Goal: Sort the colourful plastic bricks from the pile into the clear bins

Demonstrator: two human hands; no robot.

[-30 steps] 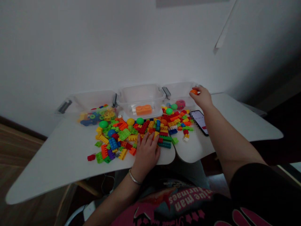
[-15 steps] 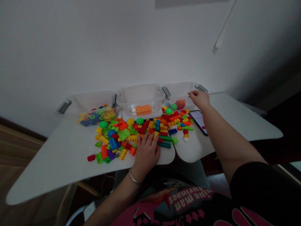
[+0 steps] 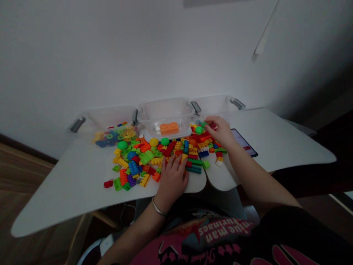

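Observation:
My left hand lies with fingers spread over the front of a pile of colourful toy building blocks, its fingertips touching the blocks. My right hand is above the pile's right part, in front of the right clear bin. Its thumb and fingers are curved and apart, beside a green ball; nothing shows between them. A yellow ball and another green ball sit at the pile's back edge. My right hand hides some of the blocks and part of the bin's front.
The middle clear bin holds a big orange block. Mixed pieces fill the bottom of the left clear bin. A phone lies right of the pile on the white table, whose two tops meet at a gap. The wall stands behind.
My right hand has come down and left from above the right bin's edge to the pile's right part. The phone lies farther right. My left hand has stayed in place.

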